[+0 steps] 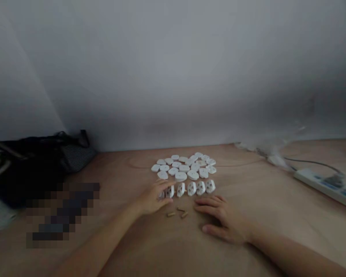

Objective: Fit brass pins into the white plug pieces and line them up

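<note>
At the left end of a row of white plug parts, my left hand has its fingers and thumb around the leftmost piece, a white plug part. Its fingers partly hide that end of the row. Several more upright white plug parts with dark holes in their faces continue to the right. My right hand rests palm down on the wooden table, fingers stretched out and thumb apart, just in front of the row. Between the hands lie a few small brass pins.
Several white plug covers lie in a cluster behind the row. A white power strip with a dark cable and clear plastic are at right. A black bag and a pixelated dark object are at left. A wall stands behind.
</note>
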Demonstrator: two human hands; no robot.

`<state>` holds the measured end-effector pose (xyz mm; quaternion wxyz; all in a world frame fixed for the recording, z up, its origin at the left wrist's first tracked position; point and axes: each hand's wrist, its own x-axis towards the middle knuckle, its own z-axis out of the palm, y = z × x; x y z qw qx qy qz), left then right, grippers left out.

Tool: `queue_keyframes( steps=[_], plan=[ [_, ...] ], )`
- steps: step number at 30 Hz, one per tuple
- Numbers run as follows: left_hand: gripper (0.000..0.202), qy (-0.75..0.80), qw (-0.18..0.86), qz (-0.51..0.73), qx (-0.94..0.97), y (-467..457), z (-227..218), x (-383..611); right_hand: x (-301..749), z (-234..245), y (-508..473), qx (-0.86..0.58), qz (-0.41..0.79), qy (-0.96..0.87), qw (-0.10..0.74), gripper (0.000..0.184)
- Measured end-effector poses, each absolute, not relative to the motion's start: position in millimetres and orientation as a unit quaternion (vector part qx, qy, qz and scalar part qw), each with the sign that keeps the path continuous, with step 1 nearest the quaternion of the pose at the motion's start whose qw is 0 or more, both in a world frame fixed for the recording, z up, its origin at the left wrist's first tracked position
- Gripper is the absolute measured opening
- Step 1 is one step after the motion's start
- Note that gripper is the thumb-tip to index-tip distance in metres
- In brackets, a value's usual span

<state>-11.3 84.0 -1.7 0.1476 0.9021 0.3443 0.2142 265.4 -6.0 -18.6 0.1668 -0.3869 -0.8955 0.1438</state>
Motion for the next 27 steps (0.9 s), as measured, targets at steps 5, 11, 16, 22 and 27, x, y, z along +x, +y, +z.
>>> queue_keyframes(
  steps=[5,11,16,22,27],
  plan=[
    [0.045,0.379,0.162,0.277,0.868,47.0,2.5,-3.0,276.4,-23.5,-3.9,-0.370,0.150,-0.898,0.184,0.051],
    [0.040,0.366,0.235,0.307,0.847,16.4,-5.2,36.5,291.6,-29.7,0.8,-0.384,0.148,-0.887,0.207,0.046],
    [0.041,0.327,0.240,0.330,0.852,14.5,-13.8,51.0,291.9,-34.4,4.0,-0.376,0.139,-0.884,0.239,0.041],
    [0.049,0.341,0.236,0.334,0.846,13.2,-19.1,47.8,282.8,-32.9,1.5,-0.386,0.184,-0.850,0.306,0.037],
    [0.065,0.351,0.239,0.360,0.831,17.2,-26.3,47.6,261.1,-28.4,-4.0,-0.353,0.363,-0.761,0.405,0.043]
  ],
)
